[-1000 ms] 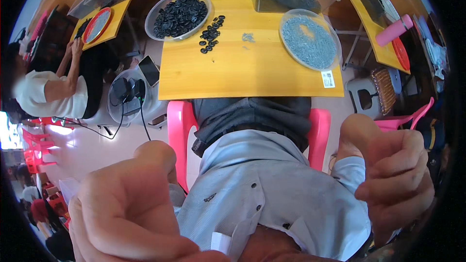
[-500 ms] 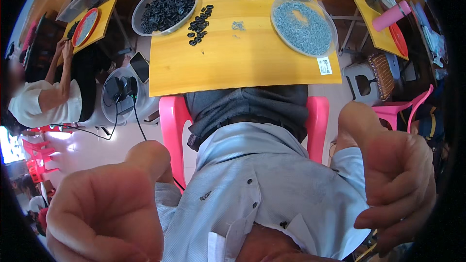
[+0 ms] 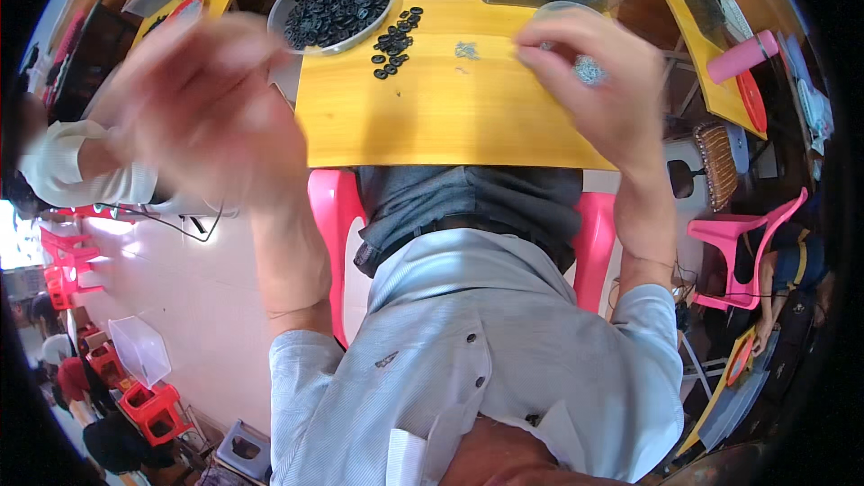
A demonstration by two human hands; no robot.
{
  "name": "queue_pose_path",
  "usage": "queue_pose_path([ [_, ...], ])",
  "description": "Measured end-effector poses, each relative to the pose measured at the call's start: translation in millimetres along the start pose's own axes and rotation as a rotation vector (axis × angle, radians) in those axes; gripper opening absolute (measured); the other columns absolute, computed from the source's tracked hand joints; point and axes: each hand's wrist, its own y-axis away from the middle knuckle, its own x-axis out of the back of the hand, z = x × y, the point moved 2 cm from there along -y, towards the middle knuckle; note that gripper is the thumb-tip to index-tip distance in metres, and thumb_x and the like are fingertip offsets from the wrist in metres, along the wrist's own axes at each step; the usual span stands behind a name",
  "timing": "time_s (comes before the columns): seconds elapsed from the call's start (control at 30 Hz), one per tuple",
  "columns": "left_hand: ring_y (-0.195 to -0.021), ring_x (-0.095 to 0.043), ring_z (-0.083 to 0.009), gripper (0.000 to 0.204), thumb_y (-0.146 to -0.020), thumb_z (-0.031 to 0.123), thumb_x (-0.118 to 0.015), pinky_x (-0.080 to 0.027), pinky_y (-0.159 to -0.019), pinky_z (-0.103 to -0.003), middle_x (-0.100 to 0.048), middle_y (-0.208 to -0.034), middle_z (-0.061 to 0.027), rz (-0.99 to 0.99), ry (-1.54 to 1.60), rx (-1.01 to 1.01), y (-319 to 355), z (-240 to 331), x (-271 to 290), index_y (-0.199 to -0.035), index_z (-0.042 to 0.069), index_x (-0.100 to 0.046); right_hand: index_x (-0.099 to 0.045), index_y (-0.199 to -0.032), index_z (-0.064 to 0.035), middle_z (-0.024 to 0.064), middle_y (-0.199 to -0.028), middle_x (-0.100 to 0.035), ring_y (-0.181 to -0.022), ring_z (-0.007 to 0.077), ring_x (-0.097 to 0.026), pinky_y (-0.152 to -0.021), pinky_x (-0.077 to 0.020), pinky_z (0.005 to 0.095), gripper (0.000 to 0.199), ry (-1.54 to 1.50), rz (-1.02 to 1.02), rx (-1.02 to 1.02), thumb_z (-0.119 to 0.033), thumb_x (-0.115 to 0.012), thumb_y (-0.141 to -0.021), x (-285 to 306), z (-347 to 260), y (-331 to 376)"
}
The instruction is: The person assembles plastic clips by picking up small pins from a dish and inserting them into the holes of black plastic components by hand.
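Pink chair (image 3: pixel 328 216) near, under the seated person; pink bottle (image 3: pixel 740 56) far right; clear bin (image 3: pixel 144 351) near left on floor.

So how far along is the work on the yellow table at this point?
Early. A few black rings lie loose on the yellow table beside the full bowl of black rings. In hand: nothing visibly; the left hand is blurred, and the right hand reaches over the bowl of small grey parts. Both bowls look barely touched.
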Motion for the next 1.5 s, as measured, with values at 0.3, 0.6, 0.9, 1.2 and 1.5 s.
queue_pose_path([
  [0.3, -0.061, -0.056, -0.0055, 0.017, -0.096, 0.017, -0.069, -0.042, -0.056, -0.02, -0.066, -0.073, -0.0013, 0.199, -0.416, 0.704, 81, -153, 59, -0.095, 0.0, -0.07, -0.072, -0.092, -0.0031, 0.0148, -0.084, -0.072, -0.08, 0.0351, -0.069, -0.072, -0.0529, 0.0433, 0.016, 0.243, -0.436, -0.337, -0.013, -0.063, -0.083, -110, 118, 26],
  [0.6, -0.06, -0.054, -0.0042, 0.019, -0.095, 0.018, -0.069, -0.043, -0.056, -0.02, -0.062, -0.071, 0.0042, 0.148, -0.632, 0.752, 109, -170, 85, -0.1, 0.0, -0.071, -0.069, -0.081, 0.001, 0.0219, -0.085, -0.069, -0.081, 0.0421, -0.067, -0.074, -0.0527, 0.0515, 0.014, 0.26, -0.385, -0.261, -0.009, -0.059, -0.083, -126, 123, 38],
  [0.9, -0.076, -0.067, -0.0281, 0.014, -0.088, 0.016, -0.07, -0.052, -0.068, -0.039, -0.068, -0.082, -0.0132, -0.427, -1.1, 0.372, 101, -157, 28, -0.097, 0.006, -0.074, -0.067, -0.079, 0.0002, 0.0205, -0.086, -0.069, -0.081, 0.0406, -0.067, -0.074, -0.0523, 0.0503, 0.015, 0.273, -0.421, -0.272, -0.01, -0.056, -0.083, -127, 128, 42],
  [1.2, -0.087, -0.067, -0.0337, 0.011, -0.083, 0.015, -0.072, -0.053, -0.078, -0.043, -0.068, -0.089, -0.0133, -0.779, -1.395, 0.288, 90, -175, 19, -0.09, 0.006, -0.076, -0.067, -0.079, 0.0007, 0.022, -0.086, -0.069, -0.082, 0.0407, -0.066, -0.074, -0.052, 0.0498, 0.015, 0.244, -0.423, -0.28, -0.01, -0.057, -0.084, -121, 128, 48],
  [1.5, -0.083, -0.072, -0.0315, 0.022, -0.081, 0.023, -0.073, -0.056, -0.075, -0.041, -0.075, -0.089, -0.0147, -1.009, -1.34, 0.688, 64, -195, 16, -0.098, 0.009, -0.078, -0.069, -0.083, 0.0002, 0.0217, -0.085, -0.069, -0.083, 0.0407, -0.067, -0.073, -0.0521, 0.0493, 0.016, 0.196, -0.407, -0.291, -0.012, -0.058, -0.084, -118, 136, 52],
])
